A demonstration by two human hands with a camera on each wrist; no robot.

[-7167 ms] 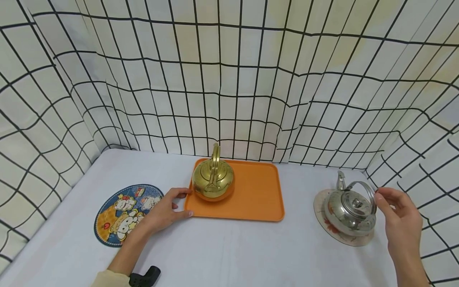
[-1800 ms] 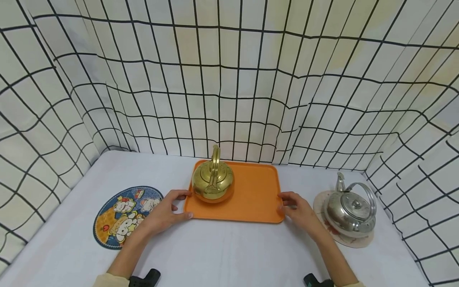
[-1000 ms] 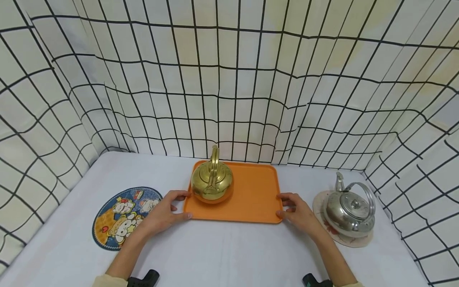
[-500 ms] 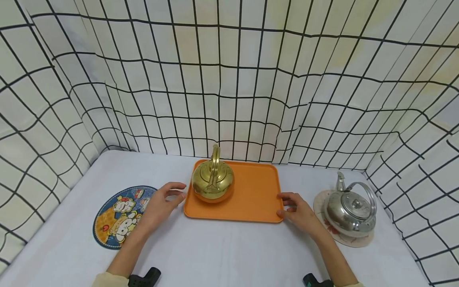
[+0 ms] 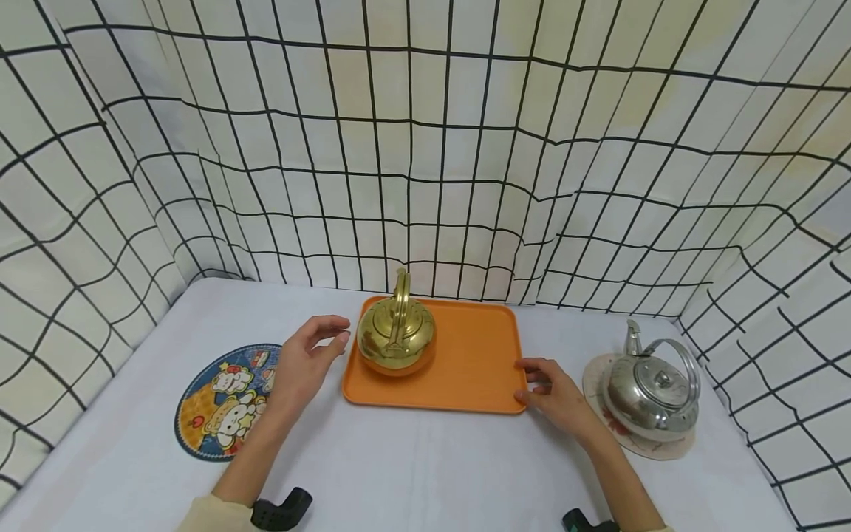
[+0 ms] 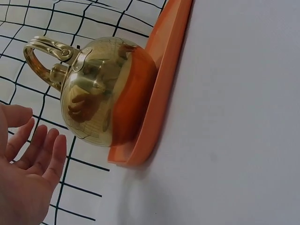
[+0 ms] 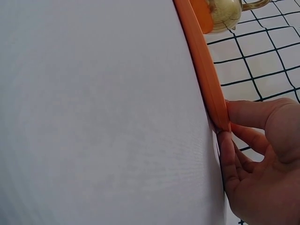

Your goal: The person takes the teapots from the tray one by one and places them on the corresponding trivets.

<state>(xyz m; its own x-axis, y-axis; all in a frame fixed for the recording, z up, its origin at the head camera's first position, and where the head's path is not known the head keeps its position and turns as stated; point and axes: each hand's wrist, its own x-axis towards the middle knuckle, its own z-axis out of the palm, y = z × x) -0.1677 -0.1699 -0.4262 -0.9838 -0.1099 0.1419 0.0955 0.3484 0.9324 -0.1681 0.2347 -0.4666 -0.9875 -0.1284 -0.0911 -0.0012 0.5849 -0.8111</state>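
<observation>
A shiny gold kettle, its handle raised, stands on the left part of an orange tray. Just left of the kettle is my left hand, its fingers loosely bent and holding nothing. The left wrist view shows a gap between those fingers and the gold kettle, whose body mirrors the hand. At the tray's right edge, my right hand pinches the rim. In the right wrist view the thumb lies on the orange tray rim, the other fingers at its corner.
A silver kettle stands on a round beige mat at the right. At the left lies a blue cartoon placemat, partly covered by the left arm. White cloth with a black grid rises behind the table.
My right hand has moved from the silver kettle's handle to the tray's right edge. My left hand has let go of the tray's left edge and moved back beside the gold kettle.
</observation>
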